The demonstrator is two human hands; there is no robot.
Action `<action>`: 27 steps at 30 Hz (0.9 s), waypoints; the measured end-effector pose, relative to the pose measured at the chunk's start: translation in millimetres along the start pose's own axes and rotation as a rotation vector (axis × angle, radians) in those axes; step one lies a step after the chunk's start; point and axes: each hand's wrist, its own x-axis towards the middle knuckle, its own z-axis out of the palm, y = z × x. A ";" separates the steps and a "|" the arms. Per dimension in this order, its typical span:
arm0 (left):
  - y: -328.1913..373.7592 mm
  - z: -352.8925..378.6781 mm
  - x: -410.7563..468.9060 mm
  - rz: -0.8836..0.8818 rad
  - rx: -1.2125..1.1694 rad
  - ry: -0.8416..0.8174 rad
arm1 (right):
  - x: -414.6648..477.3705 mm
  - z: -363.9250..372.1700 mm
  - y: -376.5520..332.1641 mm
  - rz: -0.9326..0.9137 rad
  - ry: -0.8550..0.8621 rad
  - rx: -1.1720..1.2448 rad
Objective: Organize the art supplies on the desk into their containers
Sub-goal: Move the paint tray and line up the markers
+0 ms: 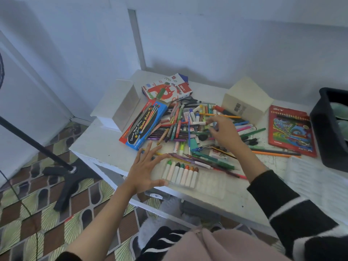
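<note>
- Desk [105,146]: white, carries all items.
- Pile [188,129]: loose pens, markers and pencils at desk centre.
- Bin [327,132]: black, at 3 o'clock from the pile, at the desk edge.
- Cream box [246,98]: at 1 o'clock, touching the pile.
- White box [120,104]: at 10 o'clock.
- Red pack [291,130]: flat, between pile and bin.
- Blue box [145,125]: at 9 o'clock, against the pile.
- Pastel box [167,89]: at 11 o'clock.
- Tray [211,185]: clear, at 6 o'clock; seven crayons [180,173] fill its left slots.
- Left hand [145,168]: fingers spread, straight; thumb and forefinger bracket the tray's left end.
- Right hand [224,132]: over the pile, fingers curled down; whether it pinches anything cannot be told.
</note>
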 end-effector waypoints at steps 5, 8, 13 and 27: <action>0.8 -0.9 0.2 -0.005 0.002 0.001 | 36.5 8.8 -5.8 -0.006 -0.107 -0.209; 2.3 -2.1 0.0 -0.002 -0.006 0.006 | 43.1 17.8 -8.7 0.001 -0.127 -0.308; 1.3 -1.8 -0.3 -0.004 0.014 -0.001 | 39.6 23.9 -3.6 0.019 -0.034 -0.132; -2.3 0.9 0.3 0.006 0.011 0.006 | -52.1 -10.6 -15.6 0.313 0.055 0.717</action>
